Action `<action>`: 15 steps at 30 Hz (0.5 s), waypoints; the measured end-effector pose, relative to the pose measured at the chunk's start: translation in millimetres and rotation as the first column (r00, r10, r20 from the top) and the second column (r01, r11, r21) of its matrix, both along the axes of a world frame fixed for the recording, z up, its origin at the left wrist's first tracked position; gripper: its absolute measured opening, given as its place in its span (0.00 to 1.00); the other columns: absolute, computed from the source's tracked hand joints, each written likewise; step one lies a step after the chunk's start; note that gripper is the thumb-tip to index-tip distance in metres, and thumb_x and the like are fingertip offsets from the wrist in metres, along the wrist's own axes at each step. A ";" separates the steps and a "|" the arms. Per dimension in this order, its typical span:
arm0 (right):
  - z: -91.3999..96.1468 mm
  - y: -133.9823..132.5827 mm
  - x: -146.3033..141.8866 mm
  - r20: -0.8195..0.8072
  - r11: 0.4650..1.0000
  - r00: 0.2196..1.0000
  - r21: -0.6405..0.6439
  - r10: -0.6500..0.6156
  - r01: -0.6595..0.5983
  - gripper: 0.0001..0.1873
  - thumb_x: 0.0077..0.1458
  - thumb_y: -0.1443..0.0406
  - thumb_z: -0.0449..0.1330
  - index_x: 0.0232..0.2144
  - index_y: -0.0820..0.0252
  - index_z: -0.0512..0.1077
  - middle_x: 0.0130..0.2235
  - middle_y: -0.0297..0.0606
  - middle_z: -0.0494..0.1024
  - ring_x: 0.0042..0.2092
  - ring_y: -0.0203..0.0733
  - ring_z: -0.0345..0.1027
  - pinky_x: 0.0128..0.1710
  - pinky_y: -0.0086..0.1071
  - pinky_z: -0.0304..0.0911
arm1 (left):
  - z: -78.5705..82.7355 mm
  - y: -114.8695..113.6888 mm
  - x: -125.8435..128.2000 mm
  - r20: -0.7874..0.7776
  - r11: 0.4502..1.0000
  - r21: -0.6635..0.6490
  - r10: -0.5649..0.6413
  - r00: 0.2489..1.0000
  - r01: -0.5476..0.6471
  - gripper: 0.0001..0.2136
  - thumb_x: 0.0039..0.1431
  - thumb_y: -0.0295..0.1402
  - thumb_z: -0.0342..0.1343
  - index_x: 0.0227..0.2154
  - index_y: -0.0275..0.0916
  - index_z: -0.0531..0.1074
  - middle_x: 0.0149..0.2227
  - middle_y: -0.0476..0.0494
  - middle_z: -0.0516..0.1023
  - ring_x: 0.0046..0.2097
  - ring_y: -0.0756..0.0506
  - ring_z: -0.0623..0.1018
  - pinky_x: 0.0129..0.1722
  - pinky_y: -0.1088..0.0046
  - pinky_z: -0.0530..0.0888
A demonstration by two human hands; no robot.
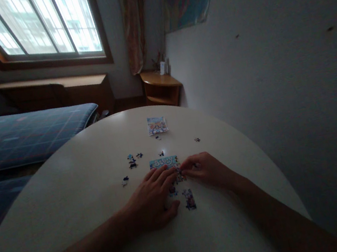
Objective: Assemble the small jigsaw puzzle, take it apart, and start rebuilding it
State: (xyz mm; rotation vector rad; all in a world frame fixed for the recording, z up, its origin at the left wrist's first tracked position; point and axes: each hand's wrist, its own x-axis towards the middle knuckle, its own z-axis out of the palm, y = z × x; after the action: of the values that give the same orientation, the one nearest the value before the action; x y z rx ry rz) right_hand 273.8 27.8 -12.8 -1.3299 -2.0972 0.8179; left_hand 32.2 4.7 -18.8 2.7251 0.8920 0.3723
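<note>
left hand (153,194): spread flat on printed puzzle (163,161) | right hand (207,169): pinching its knobbed edge | table (95,156): smooth, rounded

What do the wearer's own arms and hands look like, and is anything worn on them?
The left hand and right hand are gloveless, with slender fingers. The left forearm and right forearm show no sleeve or watch. Dim light obscures finer markings.
</note>
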 end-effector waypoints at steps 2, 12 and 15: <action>-1.6 -0.5 -2.0 0.020 1.000 1.000 0.021 -0.004 0.004 0.07 0.55 0.62 0.65 0.36 0.56 0.80 0.33 0.35 0.82 0.34 0.38 0.74 0.37 0.31 0.66 | 0.7 -0.1 -0.2 0.006 1.000 -0.006 0.000 1.000 0.000 0.31 0.57 0.37 0.54 0.63 0.37 0.58 0.67 0.38 0.60 0.67 0.36 0.59 0.67 0.51 0.55; 4.4 -3.1 -7.9 0.122 0.991 0.992 0.134 -0.026 0.010 0.03 0.53 0.66 0.66 0.32 0.56 0.80 0.30 0.34 0.79 0.31 0.36 0.69 0.36 0.30 0.62 | 0.3 0.0 -0.7 0.006 1.000 0.002 -0.004 1.000 0.004 0.30 0.57 0.36 0.54 0.63 0.37 0.58 0.67 0.39 0.60 0.67 0.37 0.58 0.67 0.53 0.54; 4.9 -3.1 -7.2 0.141 0.989 0.990 0.151 -0.009 -0.013 0.05 0.54 0.64 0.65 0.34 0.56 0.80 0.31 0.35 0.79 0.32 0.36 0.69 0.37 0.31 0.61 | 1.3 -0.2 -0.6 0.003 1.000 -0.001 -0.007 1.000 0.007 0.31 0.56 0.36 0.54 0.63 0.37 0.57 0.67 0.39 0.60 0.68 0.36 0.57 0.67 0.52 0.54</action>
State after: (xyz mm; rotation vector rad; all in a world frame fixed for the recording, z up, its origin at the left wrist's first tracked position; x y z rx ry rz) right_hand 266.6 24.6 -7.9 -1.3382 -2.2212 0.5670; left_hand 31.6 4.5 -17.5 2.7258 0.8814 0.3743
